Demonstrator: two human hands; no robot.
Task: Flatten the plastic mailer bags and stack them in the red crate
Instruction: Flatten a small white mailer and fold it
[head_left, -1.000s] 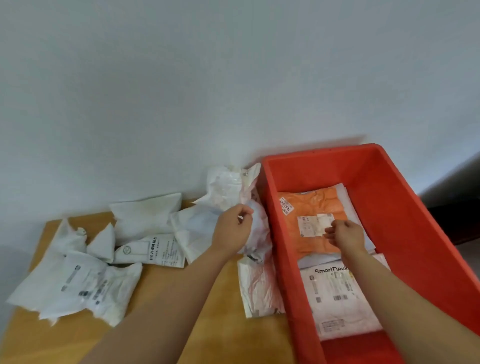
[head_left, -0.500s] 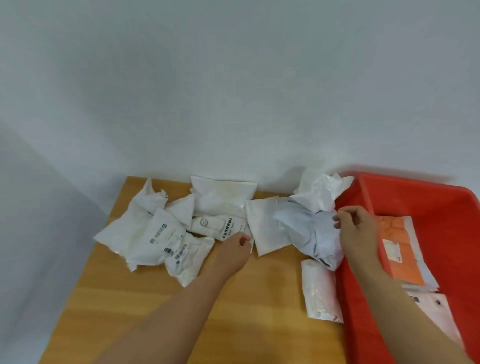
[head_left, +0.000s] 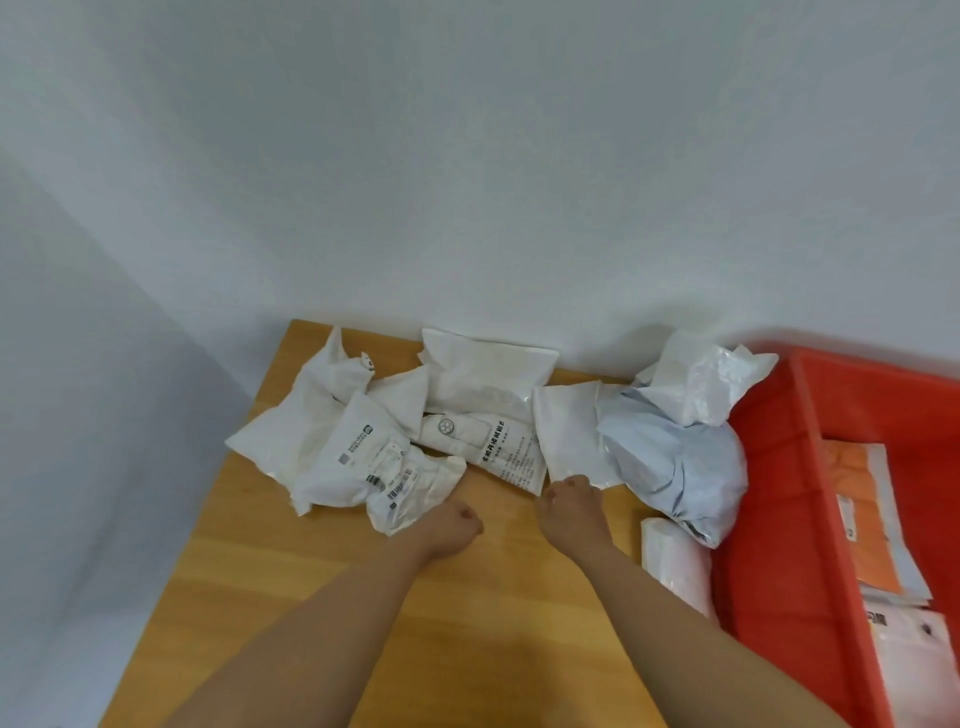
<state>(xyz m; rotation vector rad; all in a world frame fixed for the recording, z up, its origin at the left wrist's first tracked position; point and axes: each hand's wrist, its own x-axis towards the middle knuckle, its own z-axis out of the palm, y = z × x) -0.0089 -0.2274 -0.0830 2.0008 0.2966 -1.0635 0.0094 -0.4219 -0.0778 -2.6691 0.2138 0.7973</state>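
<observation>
Several crumpled white mailer bags lie along the back of the wooden table. My right hand pinches the near edge of a flat white mailer in the middle of the pile. My left hand is curled into a fist on the table and touches the edge of a crumpled barcode-labelled mailer; I see nothing held in it. The red crate stands at the right. Inside it, an orange mailer lies on top of white ones.
A bulky pale-blue bag and a crinkled white bag lean against the crate's left wall. A small folded white bag lies at the crate's foot. The wall runs just behind the pile. The table's left edge drops off.
My right hand left the crate and the pale-blue bag and moved left to the flat white mailer. My left hand let go of the crinkled bag and came down beside the barcode-labelled one. The view swung left.
</observation>
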